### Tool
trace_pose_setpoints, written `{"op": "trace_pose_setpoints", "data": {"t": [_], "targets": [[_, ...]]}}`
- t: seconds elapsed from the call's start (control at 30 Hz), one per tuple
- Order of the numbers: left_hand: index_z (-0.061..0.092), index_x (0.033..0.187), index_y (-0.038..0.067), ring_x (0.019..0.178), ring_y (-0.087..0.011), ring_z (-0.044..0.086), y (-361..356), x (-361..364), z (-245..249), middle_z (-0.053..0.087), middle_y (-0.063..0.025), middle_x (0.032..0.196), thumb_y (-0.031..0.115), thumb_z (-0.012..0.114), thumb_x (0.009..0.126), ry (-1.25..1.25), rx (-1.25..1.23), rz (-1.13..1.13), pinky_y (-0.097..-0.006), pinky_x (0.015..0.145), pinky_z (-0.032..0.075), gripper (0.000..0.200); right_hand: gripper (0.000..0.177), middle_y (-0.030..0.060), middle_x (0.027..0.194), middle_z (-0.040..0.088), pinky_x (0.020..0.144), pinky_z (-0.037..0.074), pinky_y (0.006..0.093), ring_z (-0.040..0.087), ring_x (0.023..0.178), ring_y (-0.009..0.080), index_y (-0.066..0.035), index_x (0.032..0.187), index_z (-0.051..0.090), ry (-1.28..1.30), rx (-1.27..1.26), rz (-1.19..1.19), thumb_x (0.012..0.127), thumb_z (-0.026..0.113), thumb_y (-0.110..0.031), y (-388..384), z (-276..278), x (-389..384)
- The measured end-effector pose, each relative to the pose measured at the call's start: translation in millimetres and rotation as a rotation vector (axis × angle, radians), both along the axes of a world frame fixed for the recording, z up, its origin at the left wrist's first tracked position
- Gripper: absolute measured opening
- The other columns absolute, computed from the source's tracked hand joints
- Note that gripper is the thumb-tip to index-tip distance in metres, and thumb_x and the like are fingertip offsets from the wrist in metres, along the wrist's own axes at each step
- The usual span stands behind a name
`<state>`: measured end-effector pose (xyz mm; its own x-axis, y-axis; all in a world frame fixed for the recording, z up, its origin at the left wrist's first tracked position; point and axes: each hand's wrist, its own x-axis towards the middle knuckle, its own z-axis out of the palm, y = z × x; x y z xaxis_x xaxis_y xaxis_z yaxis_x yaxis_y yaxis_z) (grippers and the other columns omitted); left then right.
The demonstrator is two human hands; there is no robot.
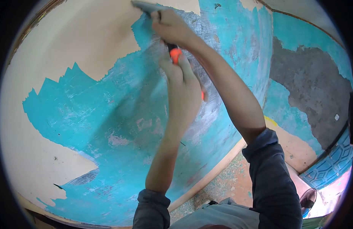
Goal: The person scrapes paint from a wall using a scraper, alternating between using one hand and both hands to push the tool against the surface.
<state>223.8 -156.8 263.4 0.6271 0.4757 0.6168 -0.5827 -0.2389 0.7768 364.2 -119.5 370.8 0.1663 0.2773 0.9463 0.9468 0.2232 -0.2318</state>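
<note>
Both my hands are on a long-handled scraper with a flat grey blade [145, 7] and a black and orange handle [175, 55]. My right hand [172, 28], the upper one, is closed around the tool just behind the blade. Lower down, my left hand [183, 82] is wrapped around the orange part of the handle. The blade lies at the wall [119, 110], by the border between turquoise paint and a cream patch [92, 30]. Motion blurs the blade and hands a little.
A nail [217, 5] sticks out of the wall at the top. On the right, an adjoining wall has a bare grey patch [314, 87]. Paint flakes [226, 183] litter the floor along the wall's foot. A blue patterned panel [331, 168] stands at the far right.
</note>
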Motion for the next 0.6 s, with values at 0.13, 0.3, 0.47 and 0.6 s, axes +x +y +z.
{"op": "trace_pose_setpoints", "data": {"t": [0.13, 0.3, 0.47, 0.6], "targets": [[0.036, 0.131, 0.001, 0.065, -0.0130, 0.053, 12, 10, 34, 0.050, -0.0083, 0.108, 0.035, 0.042, 0.110, 0.035, 0.058, 0.031, -0.0311, 0.048, 0.045, 0.041, 0.033, 0.0211, 0.079, 0.068, 0.065, 0.053, 0.0401, 0.070, 0.073, 0.0281, 0.003, 0.109, 0.064, 0.010, -0.027, 0.006, 0.088, 0.061, -0.022, -6, 36, 22], [0.033, 0.142, 0.002, 0.062, -0.0130, 0.052, 0, -12, 6, 0.052, -0.0102, 0.112, 0.035, 0.044, 0.109, 0.028, 0.022, 0.043, -0.0309, 0.048, 0.045, 0.048, 0.034, 0.0044, 0.059, 0.054, 0.047, 0.048, 0.0340, 0.055, 0.049, 0.0124, 0.004, 0.078, 0.057, 0.130, 0.075, 0.113, 0.099, 0.054, -0.022, -3, -2, -18], [0.034, 0.145, 0.002, 0.061, -0.0125, 0.051, 6, -14, 21, 0.053, -0.0108, 0.113, 0.035, 0.044, 0.108, 0.092, 0.079, 0.076, -0.0304, 0.048, 0.044, 0.051, 0.033, 0.0032, 0.060, 0.053, 0.047, 0.050, 0.0324, 0.056, 0.050, 0.0131, 0.001, 0.077, 0.059, 0.207, 0.081, 0.228, 0.100, 0.054, -0.022, -2, 11, -5], [0.040, 0.142, 0.003, 0.062, -0.0121, 0.051, 22, -11, 49, 0.053, -0.0093, 0.114, 0.034, 0.047, 0.107, 0.112, 0.152, 0.137, -0.0286, 0.048, 0.043, 0.047, 0.028, 0.0204, 0.075, 0.068, 0.060, 0.053, 0.0399, 0.069, 0.068, 0.0256, 0.003, 0.095, 0.070, 0.041, 0.454, -0.492, 0.086, 0.060, -0.021, 23, 28, -33]]}}
